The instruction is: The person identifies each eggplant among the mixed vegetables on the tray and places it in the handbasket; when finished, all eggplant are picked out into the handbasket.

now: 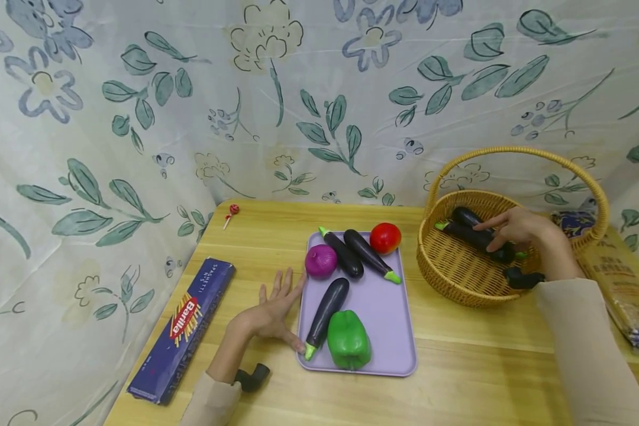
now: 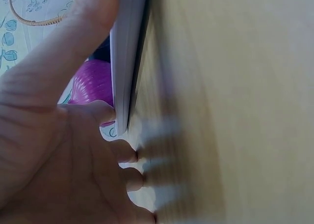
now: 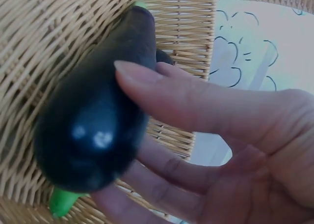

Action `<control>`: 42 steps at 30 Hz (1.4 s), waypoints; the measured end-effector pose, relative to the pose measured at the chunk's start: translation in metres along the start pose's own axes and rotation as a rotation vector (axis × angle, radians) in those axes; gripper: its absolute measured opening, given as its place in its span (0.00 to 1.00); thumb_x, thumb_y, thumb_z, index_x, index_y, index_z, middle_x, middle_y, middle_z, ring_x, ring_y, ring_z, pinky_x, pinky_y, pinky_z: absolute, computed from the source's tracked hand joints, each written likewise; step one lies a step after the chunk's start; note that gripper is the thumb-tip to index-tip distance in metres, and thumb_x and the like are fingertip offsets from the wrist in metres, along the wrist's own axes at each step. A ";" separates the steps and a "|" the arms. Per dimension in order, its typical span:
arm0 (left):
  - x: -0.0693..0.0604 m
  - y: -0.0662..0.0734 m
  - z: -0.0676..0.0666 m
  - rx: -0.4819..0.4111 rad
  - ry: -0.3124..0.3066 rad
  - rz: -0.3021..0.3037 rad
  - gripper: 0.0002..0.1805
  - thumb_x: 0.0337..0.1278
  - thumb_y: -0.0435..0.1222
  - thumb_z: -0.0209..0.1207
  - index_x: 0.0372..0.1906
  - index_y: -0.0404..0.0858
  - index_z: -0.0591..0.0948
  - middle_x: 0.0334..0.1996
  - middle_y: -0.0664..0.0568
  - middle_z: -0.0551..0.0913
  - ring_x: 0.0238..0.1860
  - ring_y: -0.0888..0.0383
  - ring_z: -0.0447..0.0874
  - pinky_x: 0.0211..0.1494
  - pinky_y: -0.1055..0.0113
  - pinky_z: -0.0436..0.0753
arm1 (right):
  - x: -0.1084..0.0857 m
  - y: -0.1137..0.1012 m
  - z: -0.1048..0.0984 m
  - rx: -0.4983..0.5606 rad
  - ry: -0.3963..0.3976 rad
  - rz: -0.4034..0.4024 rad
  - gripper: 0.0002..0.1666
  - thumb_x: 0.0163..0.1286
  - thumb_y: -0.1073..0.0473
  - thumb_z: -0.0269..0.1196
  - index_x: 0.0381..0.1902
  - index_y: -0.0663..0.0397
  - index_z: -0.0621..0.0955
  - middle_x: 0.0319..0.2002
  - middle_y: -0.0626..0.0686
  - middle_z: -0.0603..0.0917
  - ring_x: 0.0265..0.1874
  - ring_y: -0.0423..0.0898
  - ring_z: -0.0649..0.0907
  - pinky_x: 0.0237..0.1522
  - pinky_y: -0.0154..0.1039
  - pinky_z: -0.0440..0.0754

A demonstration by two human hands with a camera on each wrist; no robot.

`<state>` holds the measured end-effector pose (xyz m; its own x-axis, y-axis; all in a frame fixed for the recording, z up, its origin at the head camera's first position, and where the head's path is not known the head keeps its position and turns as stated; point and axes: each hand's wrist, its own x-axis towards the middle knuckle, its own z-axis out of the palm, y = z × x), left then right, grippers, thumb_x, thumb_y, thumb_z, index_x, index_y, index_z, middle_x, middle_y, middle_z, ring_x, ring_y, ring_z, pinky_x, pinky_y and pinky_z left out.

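Note:
My left hand is spread beside a lilac tray, its thumb and index finger at the tray's left edge; the left wrist view shows the palm and the tray's side. On the tray lie three eggplants, a purple onion, a red tomato and a green bell pepper. My right hand reaches into a wicker basket holding two eggplants. In the right wrist view, its thumb and fingers grip one dark eggplant; the other is mostly hidden behind it.
A blue spaghetti box lies left of the tray, and a small red lollipop lies near the back left corner. Right of the basket is a yellowish package. The basket's tall handle arches over it. A floral cloth hangs behind the table.

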<state>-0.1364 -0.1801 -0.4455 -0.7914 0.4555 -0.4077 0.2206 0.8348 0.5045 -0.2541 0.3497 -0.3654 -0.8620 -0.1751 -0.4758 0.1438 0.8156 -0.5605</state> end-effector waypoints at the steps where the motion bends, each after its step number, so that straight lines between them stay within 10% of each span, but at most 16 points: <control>1: 0.000 0.000 0.000 0.001 0.000 0.001 0.82 0.32 0.54 0.82 0.84 0.49 0.33 0.82 0.36 0.22 0.82 0.37 0.15 0.80 0.30 0.24 | 0.000 0.000 0.000 0.009 0.002 0.006 0.38 0.63 0.64 0.73 0.70 0.63 0.75 0.58 0.82 0.78 0.14 0.38 0.60 0.20 0.37 0.70; 6: -0.001 0.001 0.000 0.005 0.000 0.004 0.82 0.32 0.55 0.82 0.84 0.49 0.33 0.82 0.36 0.22 0.82 0.37 0.15 0.80 0.30 0.24 | 0.000 0.001 0.002 0.035 0.005 0.034 0.38 0.60 0.64 0.76 0.68 0.65 0.76 0.47 0.69 0.86 0.17 0.40 0.67 0.23 0.39 0.75; 10: -0.001 0.001 0.000 0.001 0.002 0.004 0.82 0.32 0.55 0.82 0.85 0.49 0.33 0.82 0.36 0.23 0.82 0.37 0.16 0.80 0.30 0.24 | 0.000 0.002 0.002 0.017 -0.009 0.049 0.38 0.61 0.64 0.75 0.68 0.65 0.76 0.70 0.82 0.64 0.30 0.44 0.81 0.35 0.46 0.88; 14: -0.001 0.001 0.001 0.001 0.004 0.000 0.82 0.32 0.54 0.82 0.85 0.50 0.33 0.82 0.36 0.23 0.83 0.37 0.16 0.80 0.31 0.24 | 0.000 0.000 0.002 0.000 -0.025 0.069 0.39 0.62 0.64 0.75 0.69 0.65 0.74 0.73 0.84 0.53 0.43 0.51 0.85 0.46 0.51 0.91; 20: 0.000 0.000 0.000 -0.003 0.011 0.006 0.82 0.32 0.54 0.82 0.85 0.50 0.34 0.82 0.36 0.23 0.82 0.38 0.16 0.80 0.30 0.24 | -0.002 -0.002 0.001 -0.014 -0.042 0.066 0.37 0.64 0.65 0.73 0.69 0.67 0.74 0.72 0.83 0.57 0.39 0.49 0.85 0.46 0.52 0.90; 23: 0.001 0.000 0.001 -0.006 0.012 0.005 0.82 0.31 0.54 0.82 0.85 0.49 0.34 0.82 0.36 0.23 0.82 0.38 0.15 0.80 0.30 0.24 | -0.005 -0.003 0.000 -0.006 -0.043 0.043 0.35 0.65 0.67 0.70 0.68 0.72 0.74 0.60 0.80 0.76 0.33 0.45 0.85 0.42 0.50 0.91; 28: 0.000 0.000 0.000 -0.006 0.007 -0.001 0.82 0.31 0.54 0.82 0.85 0.50 0.34 0.82 0.37 0.22 0.82 0.39 0.15 0.80 0.32 0.23 | -0.013 -0.016 0.000 -0.094 0.007 -0.075 0.34 0.66 0.68 0.69 0.67 0.77 0.73 0.37 0.60 0.91 0.25 0.42 0.82 0.28 0.39 0.82; 34: -0.001 0.000 -0.001 -0.012 0.009 -0.002 0.82 0.31 0.54 0.83 0.85 0.50 0.34 0.82 0.37 0.22 0.82 0.38 0.15 0.80 0.31 0.23 | -0.034 -0.062 0.011 -0.221 0.060 -0.325 0.30 0.71 0.58 0.69 0.67 0.63 0.79 0.52 0.65 0.88 0.47 0.53 0.88 0.39 0.36 0.86; 42: 0.001 0.000 0.001 -0.015 0.012 0.007 0.82 0.31 0.54 0.83 0.85 0.49 0.34 0.82 0.36 0.22 0.82 0.38 0.15 0.79 0.30 0.23 | -0.046 -0.125 0.053 -0.120 -0.107 -0.608 0.26 0.73 0.51 0.67 0.67 0.46 0.81 0.62 0.53 0.86 0.57 0.48 0.86 0.55 0.38 0.87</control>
<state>-0.1368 -0.1796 -0.4466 -0.7966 0.4575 -0.3951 0.2174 0.8267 0.5189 -0.2071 0.2262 -0.3093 -0.7178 -0.6766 -0.1645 -0.4178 0.6075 -0.6756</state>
